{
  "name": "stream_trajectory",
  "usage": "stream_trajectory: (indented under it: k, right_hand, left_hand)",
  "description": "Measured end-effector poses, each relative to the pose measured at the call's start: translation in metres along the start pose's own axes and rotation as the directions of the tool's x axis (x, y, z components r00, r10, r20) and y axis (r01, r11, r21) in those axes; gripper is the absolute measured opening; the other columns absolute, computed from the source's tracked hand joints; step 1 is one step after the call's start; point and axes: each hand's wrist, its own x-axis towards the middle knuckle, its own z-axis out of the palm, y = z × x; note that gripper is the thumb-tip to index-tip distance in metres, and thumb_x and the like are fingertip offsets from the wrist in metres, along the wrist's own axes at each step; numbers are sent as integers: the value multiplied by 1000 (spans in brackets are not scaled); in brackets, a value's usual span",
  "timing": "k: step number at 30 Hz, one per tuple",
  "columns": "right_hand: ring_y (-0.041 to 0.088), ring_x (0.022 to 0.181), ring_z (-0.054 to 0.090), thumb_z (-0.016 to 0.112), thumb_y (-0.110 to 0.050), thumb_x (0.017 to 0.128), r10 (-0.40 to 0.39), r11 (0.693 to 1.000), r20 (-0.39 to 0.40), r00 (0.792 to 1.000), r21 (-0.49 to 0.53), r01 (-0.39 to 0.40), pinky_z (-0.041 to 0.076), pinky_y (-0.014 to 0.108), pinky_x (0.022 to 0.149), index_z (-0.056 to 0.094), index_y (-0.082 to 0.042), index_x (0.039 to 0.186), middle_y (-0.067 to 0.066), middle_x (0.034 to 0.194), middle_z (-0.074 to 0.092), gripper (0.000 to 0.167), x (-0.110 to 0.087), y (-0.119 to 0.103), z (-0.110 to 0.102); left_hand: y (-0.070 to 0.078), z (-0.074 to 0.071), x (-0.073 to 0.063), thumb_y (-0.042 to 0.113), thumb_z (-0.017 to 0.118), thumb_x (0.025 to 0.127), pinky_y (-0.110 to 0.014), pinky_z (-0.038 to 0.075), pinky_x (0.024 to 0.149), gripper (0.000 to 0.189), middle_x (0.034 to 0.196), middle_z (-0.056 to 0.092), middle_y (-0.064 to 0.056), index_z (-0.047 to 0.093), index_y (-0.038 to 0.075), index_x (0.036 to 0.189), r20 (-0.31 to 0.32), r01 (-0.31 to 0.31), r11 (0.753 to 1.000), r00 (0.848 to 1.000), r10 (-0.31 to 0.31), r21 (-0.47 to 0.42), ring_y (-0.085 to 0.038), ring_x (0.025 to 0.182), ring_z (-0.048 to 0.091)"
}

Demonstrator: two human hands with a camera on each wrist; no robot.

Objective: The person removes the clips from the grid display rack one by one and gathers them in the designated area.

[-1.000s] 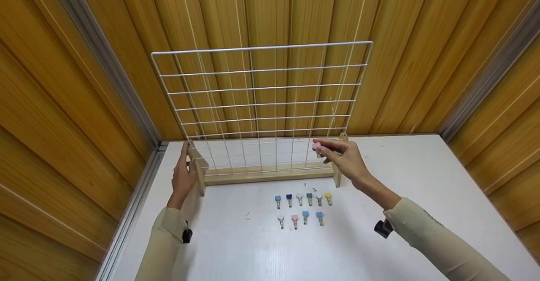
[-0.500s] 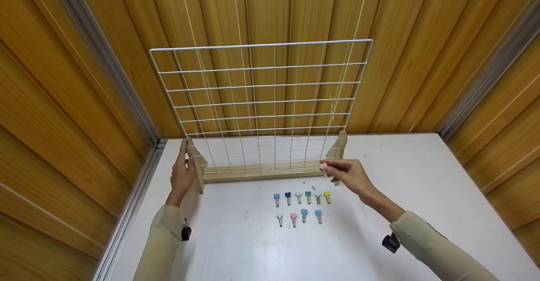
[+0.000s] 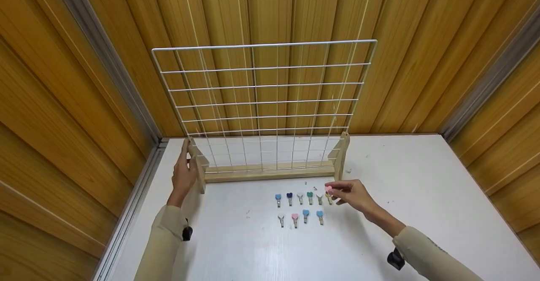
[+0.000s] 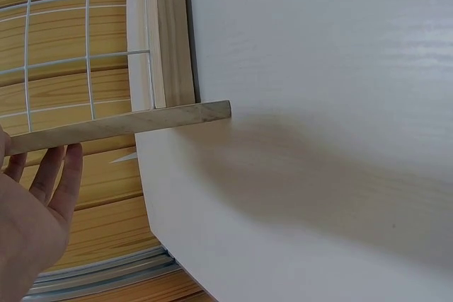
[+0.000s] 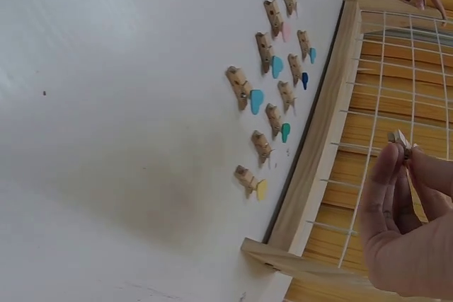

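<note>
My right hand (image 3: 354, 194) pinches a small wooden clothespin with a pink heart (image 3: 328, 189) between thumb and fingers. In the head view the pink heart overlaps the top of the yellow-topped clothespin (image 5: 248, 181) in the back row. My left hand (image 3: 184, 175) rests its fairly straight fingers against the left wooden side support (image 4: 117, 126) of a stand. That stand holds up a white wire grid (image 3: 263, 115). Two rows of clothespins with heart tops lie on the white table; a pink one (image 3: 295, 220) and a green one (image 3: 310, 197) are among them.
The stand's wooden crossbar (image 3: 270, 174) runs behind the clothespins. Its right side support (image 3: 341, 158) rises just behind my right hand. Wood-patterned panels (image 3: 270, 11) enclose the white table (image 3: 236, 247) at the back and sides. Small dark specks dot the tabletop.
My right hand has come down and slightly right from in front of the grid to the back row of clothespins, still pinching the pink-heart clothespin. The left hand stays on the support.
</note>
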Motion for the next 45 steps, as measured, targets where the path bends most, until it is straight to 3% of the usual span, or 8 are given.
stream_trajectory:
  k: [8,13,22,32,37,45]
  right_hand:
    - [18,81,73,69,-6,96,108,992,-9,994,-57,-108,60,30,69,63,13,124,21,100,77,34,-10,31,-6]
    - [19,81,74,70,-7,96,132,989,10,991,-72,-131,60,32,69,66,12,116,20,98,78,28,-15,46,-7]
    - [17,75,72,72,-8,94,79,992,68,995,-108,-71,59,31,64,71,9,107,22,92,77,21,-18,59,3]
    - [14,68,70,73,-9,94,52,987,44,998,-152,-44,54,24,58,75,6,101,15,86,77,17,-19,68,9]
    - [10,60,61,73,-12,94,91,975,33,995,-205,-82,46,21,53,76,3,101,8,79,75,17,-21,73,13]
    - [12,63,59,74,-10,93,61,966,7,998,-251,-58,45,20,55,76,3,100,7,80,73,15,-15,69,15]
  left_hand:
    - [4,0,3,14,39,111,-62,53,85,63,166,33,-16,11,25,166,-7,-21,1000,1000,21,-13,-46,126,59]
    - [4,1,2,14,39,111,-63,52,88,63,168,29,-16,10,25,166,0,-22,1000,1000,22,-14,-47,129,56]
    - [4,0,0,14,38,112,-63,52,89,63,168,28,-16,9,24,167,15,-6,1000,1000,7,-10,-46,130,55]
    - [5,1,2,14,38,112,-61,53,85,62,169,27,-16,10,24,166,5,-32,999,999,32,-4,-46,128,57]
    - [3,2,-2,14,38,112,-61,53,86,63,168,28,-17,10,25,166,12,-14,1000,1000,14,-2,-46,127,57]
    - [1,-1,-1,15,39,112,-63,51,88,63,169,27,-16,9,26,166,12,3,1000,1000,-3,1,-47,129,56]
